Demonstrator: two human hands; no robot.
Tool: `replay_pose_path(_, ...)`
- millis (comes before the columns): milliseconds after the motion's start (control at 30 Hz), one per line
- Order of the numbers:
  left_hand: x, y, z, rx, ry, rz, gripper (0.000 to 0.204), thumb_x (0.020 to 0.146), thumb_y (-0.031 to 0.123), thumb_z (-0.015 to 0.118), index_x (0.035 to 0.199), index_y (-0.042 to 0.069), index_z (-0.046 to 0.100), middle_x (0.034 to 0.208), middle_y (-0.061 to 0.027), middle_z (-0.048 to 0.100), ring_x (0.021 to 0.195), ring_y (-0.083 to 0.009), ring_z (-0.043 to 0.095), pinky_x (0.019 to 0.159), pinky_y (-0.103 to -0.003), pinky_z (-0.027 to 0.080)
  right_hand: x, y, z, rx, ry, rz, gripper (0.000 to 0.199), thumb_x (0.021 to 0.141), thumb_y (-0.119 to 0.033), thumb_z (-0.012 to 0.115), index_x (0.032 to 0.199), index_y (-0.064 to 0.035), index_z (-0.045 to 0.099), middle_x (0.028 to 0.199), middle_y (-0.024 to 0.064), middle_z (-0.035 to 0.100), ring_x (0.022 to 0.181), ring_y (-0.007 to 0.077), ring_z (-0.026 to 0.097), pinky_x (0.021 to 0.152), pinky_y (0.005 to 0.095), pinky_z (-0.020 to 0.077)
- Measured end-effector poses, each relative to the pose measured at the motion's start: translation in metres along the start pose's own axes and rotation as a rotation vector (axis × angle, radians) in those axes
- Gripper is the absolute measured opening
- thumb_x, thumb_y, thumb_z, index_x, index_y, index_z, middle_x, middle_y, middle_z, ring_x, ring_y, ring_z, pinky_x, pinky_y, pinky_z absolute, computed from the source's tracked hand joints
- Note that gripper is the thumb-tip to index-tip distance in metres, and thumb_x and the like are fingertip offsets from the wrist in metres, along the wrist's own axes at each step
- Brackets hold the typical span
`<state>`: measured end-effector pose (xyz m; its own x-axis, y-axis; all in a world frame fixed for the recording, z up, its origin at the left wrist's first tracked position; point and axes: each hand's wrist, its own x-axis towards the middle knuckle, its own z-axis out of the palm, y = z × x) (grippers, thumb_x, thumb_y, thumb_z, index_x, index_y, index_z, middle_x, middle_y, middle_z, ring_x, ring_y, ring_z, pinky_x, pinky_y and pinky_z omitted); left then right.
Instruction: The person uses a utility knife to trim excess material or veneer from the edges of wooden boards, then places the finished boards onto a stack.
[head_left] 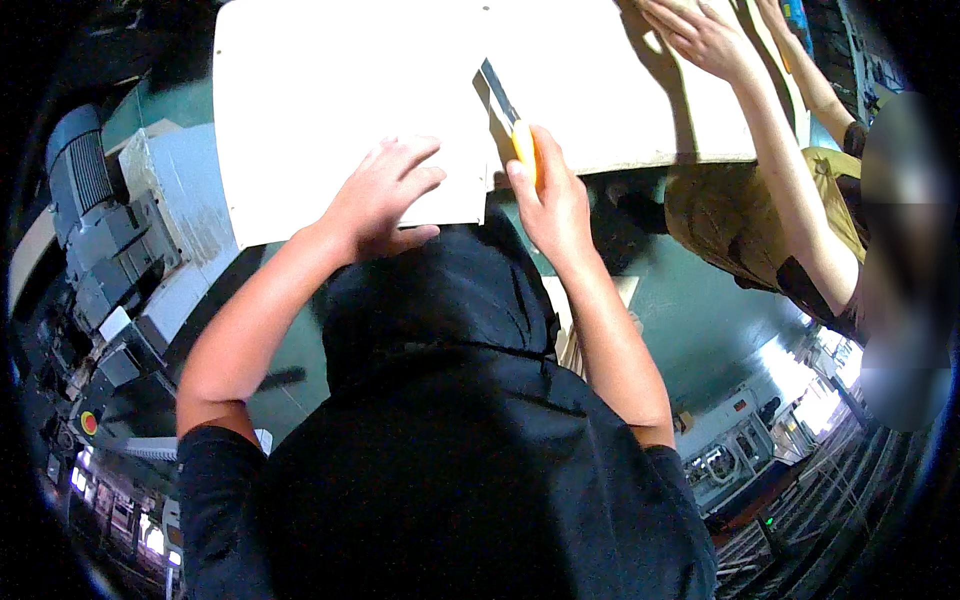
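Fingers of the left hand [385,195] spread flat on a white sheet [340,100]; right hand [548,200] clamps a yellow knife [512,112], blade pointing toward upper left of the frame.

Round red-yellow label [89,423] on grey machine [110,250], lower left; small, blurry.

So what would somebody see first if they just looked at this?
Probably the big white sheet across the top, with the left hand pressed flat on it. Next comes the yellow knife in the right hand, blade lying on the sheet. At upper right, another person's hand rests on the sheet too.
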<state>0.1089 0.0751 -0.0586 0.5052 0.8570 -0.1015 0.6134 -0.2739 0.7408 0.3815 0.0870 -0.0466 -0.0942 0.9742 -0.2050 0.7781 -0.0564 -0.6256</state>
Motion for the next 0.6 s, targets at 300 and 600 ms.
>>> replay_pose_path(300, -0.099, -0.142, -0.086, -0.391, 0.69, -0.966, 0.07, 0.1, 0.03, 0.075, 0.153, -0.005, 0.045, 0.152, -0.0206, 0.057, 0.137, -0.0316, 0.058, 0.115, -0.045, 0.048, 0.014, 0.014, -0.021, -0.001, 0.079, 0.147, 0.042, 0.098, -0.015, 0.067, 0.135, 0.0002, 0.052, 0.123, 0.0307, 0.067, 0.113, 0.0493, 0.068, 0.097, 0.0537, 0.054)
replay_pose_path(600, -0.128, -0.138, -0.074, -1.237, 0.455, -0.825, 0.046, 0.107, 0.016, 0.063, 0.149, -0.002, 0.054, 0.139, -0.0151, 0.068, 0.123, -0.0256, 0.069, 0.106, -0.042, 0.058, 0.085, -0.009, -0.004, -0.385, 0.235, -0.165, 0.044, 0.09, -0.006, 0.073, 0.132, -0.0015, 0.061, 0.133, 0.0274, 0.06, 0.121, 0.0475, 0.059, 0.104, 0.0544, 0.0499)
